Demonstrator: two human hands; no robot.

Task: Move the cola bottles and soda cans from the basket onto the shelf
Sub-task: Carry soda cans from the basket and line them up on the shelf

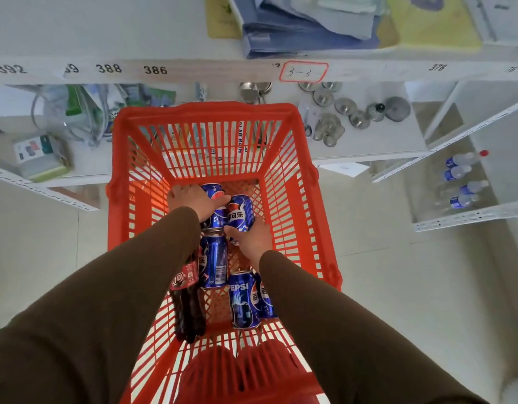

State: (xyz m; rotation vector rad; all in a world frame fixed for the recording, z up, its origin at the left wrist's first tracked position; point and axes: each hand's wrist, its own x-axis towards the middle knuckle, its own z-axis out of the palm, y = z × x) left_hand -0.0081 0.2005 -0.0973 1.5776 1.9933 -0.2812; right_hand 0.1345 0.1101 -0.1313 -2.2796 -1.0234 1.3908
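A red plastic basket (298, 182) stands on the floor in front of white shelves. Several blue soda cans lie on its bottom, beside a dark cola bottle (188, 298) with a red label at the left. My left hand (190, 199) reaches into the far end and grips a blue can (214, 191). My right hand (250, 239) grips the neighbouring blue can (241, 212) from below. Another can (213, 263) lies between my forearms, and two more cans (243, 301) lie nearer to me, partly under my right sleeve.
The white shelf (368, 147) behind the basket holds metal knobs, packets and a small box. An upper shelf edge (164, 70) carries number labels. At the right, a lower shelf (467, 211) holds several water bottles. Pale floor tiles surround the basket.
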